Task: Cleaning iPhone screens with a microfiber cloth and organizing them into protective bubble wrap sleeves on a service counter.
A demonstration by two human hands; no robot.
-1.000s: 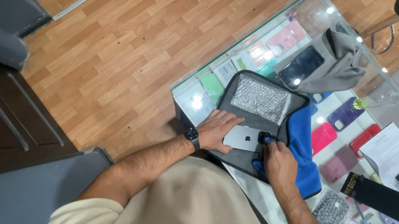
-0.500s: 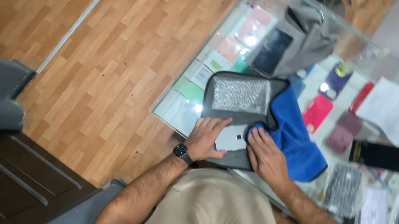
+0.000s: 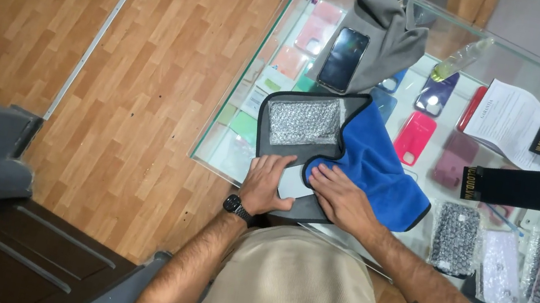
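Both Hands Press on a White Phone

Since the frame before, the right hand (image 3: 343, 200) has slid onto the edge of the blue cloth (image 3: 374, 166), and the white phone (image 3: 294, 184) now shows less between the two hands.

Far to the left of the fingers is the brown wood floor (image 3: 152, 64). Nearer in, the left hand (image 3: 266, 184) lies flat with a black watch (image 3: 236, 207) on its wrist. Its fingers are spread a little and rest on the left side of the white phone, pressing down, not wrapped around it. The phone lies on a dark grey mat (image 3: 269, 145) on the glass surface (image 3: 225, 155). Just above the left fingers, on the same mat, lies a shiny bubble-wrap pouch (image 3: 303, 121).

The right hand sits just beside the left one. Its fingers are close together and flat, touching the right side of the phone and the near corner of the blue cloth. The cloth spreads out above and to the right of these fingers.

Well above the fingers, a black phone (image 3: 343, 59) lies on a grey cloth (image 3: 394, 36). To the right of the fingers are a pink phone case (image 3: 414, 138), a white paper (image 3: 509, 123), two long black boxes (image 3: 521, 188) and some bubble-wrapped cases (image 3: 456, 238).
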